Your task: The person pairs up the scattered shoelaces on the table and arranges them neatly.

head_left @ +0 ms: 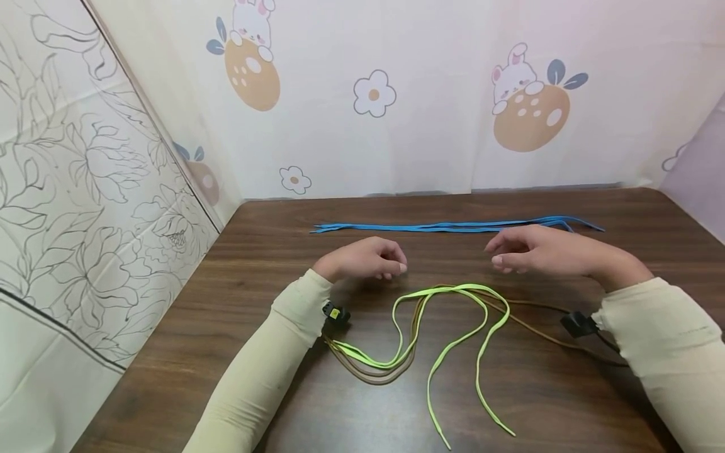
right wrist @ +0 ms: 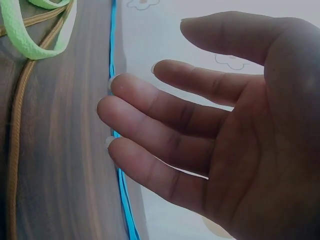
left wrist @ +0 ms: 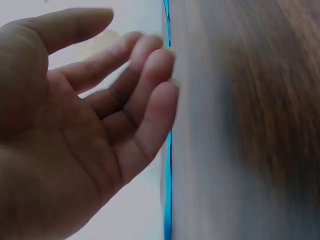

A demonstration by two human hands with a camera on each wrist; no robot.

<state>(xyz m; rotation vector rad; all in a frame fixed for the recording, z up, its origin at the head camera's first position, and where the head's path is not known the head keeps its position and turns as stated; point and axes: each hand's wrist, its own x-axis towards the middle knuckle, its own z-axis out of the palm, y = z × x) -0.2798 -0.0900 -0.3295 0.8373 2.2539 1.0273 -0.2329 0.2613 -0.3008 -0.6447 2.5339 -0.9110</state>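
In the head view, both forearms in cream sleeves [head_left: 266, 365] reach in from the near side, the left slanting up and right, the right slanting up and left. The left hand [head_left: 365, 259] and right hand [head_left: 538, 251] hang above the table [head_left: 198, 340], facing each other and well apart. On each, the fingers curve loosely, with a gap between thumb and fingertips. Between and below them lies a flat yellow-green lace [head_left: 466, 287] in two strands. It snakes from beside the left wrist up to an arch, then drops into two slim ends pointing at the near edge, slanting slightly right. A thin brown cord [head_left: 376, 381], also doubled, follows the left bend, crosses under the arch and runs right toward the right forearm. Farther back, blue laces [head_left: 419, 228] lie nearly straight, their long axis left to right, roughly along the far edge.

In the left wrist view, the palm shows, fingers gently bent and thumb well apart; a blue strand runs upright behind the fingertips.

In the right wrist view, the fingers are slightly bent and spread, thumb apart. Blue strands pass behind them; a yellow-green loop sits upper left over the brown cord, which runs down the left edge.
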